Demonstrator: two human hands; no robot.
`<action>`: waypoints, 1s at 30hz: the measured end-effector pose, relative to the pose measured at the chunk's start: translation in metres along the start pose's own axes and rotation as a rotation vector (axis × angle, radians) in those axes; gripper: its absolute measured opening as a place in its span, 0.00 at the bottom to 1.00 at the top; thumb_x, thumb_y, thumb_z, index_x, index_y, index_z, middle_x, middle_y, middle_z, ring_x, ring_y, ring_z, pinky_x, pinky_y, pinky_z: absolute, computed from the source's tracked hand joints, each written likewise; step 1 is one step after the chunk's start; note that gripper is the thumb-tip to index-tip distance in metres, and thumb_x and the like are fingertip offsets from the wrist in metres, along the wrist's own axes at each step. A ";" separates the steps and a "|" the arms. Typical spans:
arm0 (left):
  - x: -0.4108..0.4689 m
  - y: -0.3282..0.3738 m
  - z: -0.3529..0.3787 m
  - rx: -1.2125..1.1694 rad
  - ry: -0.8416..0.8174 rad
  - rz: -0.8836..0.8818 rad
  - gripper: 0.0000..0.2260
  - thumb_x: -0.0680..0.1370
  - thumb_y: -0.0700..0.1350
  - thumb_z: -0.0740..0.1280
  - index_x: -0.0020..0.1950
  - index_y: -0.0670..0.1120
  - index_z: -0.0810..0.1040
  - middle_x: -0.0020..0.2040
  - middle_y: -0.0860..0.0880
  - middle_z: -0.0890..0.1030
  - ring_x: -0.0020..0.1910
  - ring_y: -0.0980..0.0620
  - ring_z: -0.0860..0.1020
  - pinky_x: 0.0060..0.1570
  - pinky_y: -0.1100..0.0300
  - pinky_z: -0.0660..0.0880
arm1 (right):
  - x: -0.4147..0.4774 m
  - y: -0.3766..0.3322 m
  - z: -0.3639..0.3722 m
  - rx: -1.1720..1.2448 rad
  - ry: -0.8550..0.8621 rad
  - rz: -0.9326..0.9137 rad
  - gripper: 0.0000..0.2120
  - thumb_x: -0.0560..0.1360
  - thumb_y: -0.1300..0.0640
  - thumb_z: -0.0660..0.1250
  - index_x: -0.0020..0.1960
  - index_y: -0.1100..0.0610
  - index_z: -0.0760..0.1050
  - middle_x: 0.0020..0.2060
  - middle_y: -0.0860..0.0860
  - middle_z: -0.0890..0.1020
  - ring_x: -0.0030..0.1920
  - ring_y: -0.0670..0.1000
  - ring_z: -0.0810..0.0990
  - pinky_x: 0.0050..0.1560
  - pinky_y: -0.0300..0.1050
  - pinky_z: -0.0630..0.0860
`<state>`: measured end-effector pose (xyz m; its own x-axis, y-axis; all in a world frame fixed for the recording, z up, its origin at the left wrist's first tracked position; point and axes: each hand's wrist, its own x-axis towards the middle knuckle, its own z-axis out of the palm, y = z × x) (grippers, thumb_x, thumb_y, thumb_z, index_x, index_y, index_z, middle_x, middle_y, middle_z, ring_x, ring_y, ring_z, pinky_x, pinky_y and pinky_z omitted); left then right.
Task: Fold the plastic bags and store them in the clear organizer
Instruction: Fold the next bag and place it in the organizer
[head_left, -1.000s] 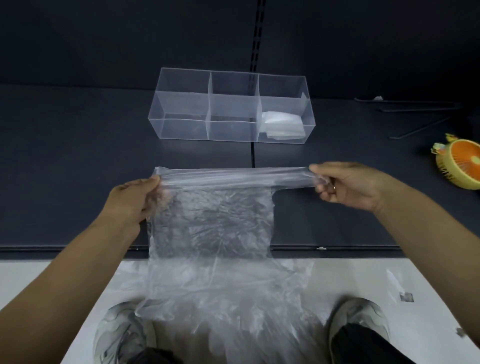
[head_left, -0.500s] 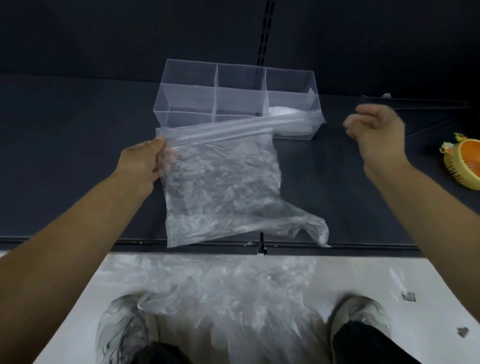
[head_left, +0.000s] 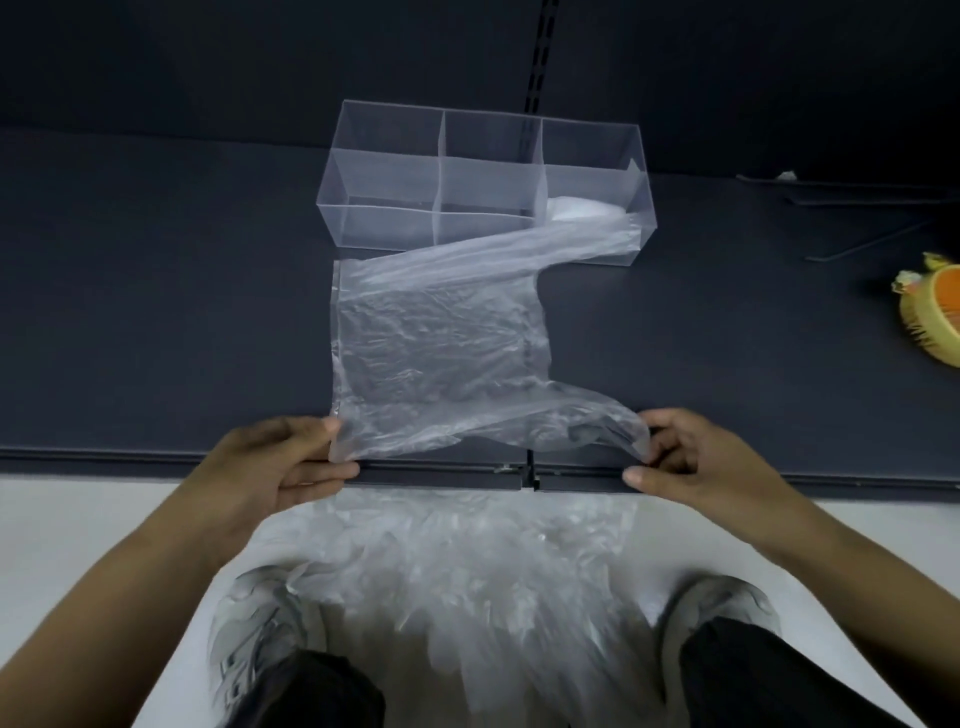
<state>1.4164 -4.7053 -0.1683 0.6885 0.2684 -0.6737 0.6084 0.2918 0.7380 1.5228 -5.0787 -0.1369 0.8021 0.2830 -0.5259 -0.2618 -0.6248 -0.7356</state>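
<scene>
Hands, two, bare, both on the near side of the clear organizer (head_left: 384, 171) and well apart from it. Left hand (head_left: 280, 462): thumb above, fingers beneath, pinching the near left corner of the plastic bag (head_left: 441, 353). Right hand (head_left: 691, 462): fingers curled, pinching the near right corner, which is bunched and drawn out to a point.

Plastic bag: one, clear, crinkled, spread on the dark shelf (head_left: 156, 312) between the hands and the organizer. Left edge straight, right edge uneven. One handle strip runs from the far end up to the front wall of the organizer's right compartment; whether it touches that wall cannot be told.

Step in hand, as judged: squaring the bag before the first fold. To do it well, draw both corners with even tension away from the organizer, smooth the bunched right corner, bring the stray handle back in line with the body, then fold lengthwise so the edges meet.

Folded bag (head_left: 582, 208): one, whitish, inside the organizer's right compartment.

Loose bags (head_left: 467, 561): heap on the floor, beyond the hands from the organizer.

Orange and yellow object (head_left: 935, 312): right of the organizer, well apart.
</scene>
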 end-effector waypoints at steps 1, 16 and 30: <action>-0.002 -0.002 0.003 0.007 -0.003 0.000 0.24 0.64 0.52 0.75 0.54 0.39 0.80 0.48 0.41 0.85 0.48 0.42 0.84 0.39 0.58 0.81 | 0.002 0.001 0.002 0.030 -0.007 0.004 0.15 0.68 0.56 0.76 0.53 0.47 0.78 0.39 0.47 0.81 0.36 0.46 0.78 0.35 0.34 0.73; -0.005 -0.006 0.009 -0.024 0.166 0.034 0.06 0.74 0.34 0.68 0.50 0.38 0.79 0.41 0.42 0.85 0.39 0.47 0.85 0.33 0.65 0.79 | 0.025 0.001 -0.031 0.205 -0.164 -0.173 0.09 0.73 0.70 0.67 0.45 0.58 0.79 0.37 0.51 0.82 0.36 0.45 0.77 0.35 0.36 0.73; -0.005 -0.009 0.010 -0.019 0.182 0.063 0.05 0.74 0.34 0.69 0.49 0.39 0.79 0.40 0.42 0.85 0.40 0.46 0.85 0.34 0.65 0.79 | 0.017 -0.013 -0.025 0.282 -0.125 -0.156 0.04 0.67 0.64 0.73 0.37 0.64 0.77 0.29 0.52 0.79 0.28 0.46 0.76 0.33 0.37 0.76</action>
<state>1.4115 -4.7182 -0.1712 0.6414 0.4480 -0.6228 0.5571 0.2862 0.7796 1.5530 -5.0839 -0.1252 0.7765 0.4573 -0.4335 -0.2937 -0.3460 -0.8911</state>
